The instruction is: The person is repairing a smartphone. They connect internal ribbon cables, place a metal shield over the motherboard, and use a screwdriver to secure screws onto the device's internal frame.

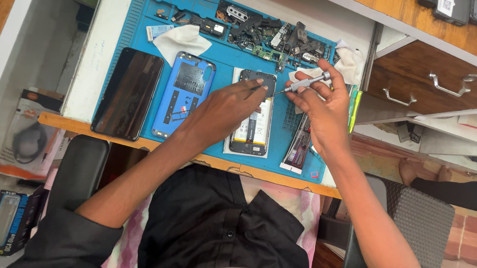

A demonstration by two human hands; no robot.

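An opened phone (251,134) lies on the blue work mat (221,57), its battery and black upper cover showing. My left hand (226,109) rests on it, fingertips pressing the black cover near the top. My right hand (321,103) grips a small silver screwdriver (305,83) whose tip points down-left at the phone's upper right edge. A blue back cover (184,96) lies just left of the phone, and a dark screen panel (128,93) lies further left.
Several small black phone parts (271,35) are heaped at the mat's far edge, with white cloths (182,38) beside them. Wooden drawers with metal handles (442,82) stand at right. Boxes (11,220) lie on the floor at left. Another person's foot (410,170) shows at right.
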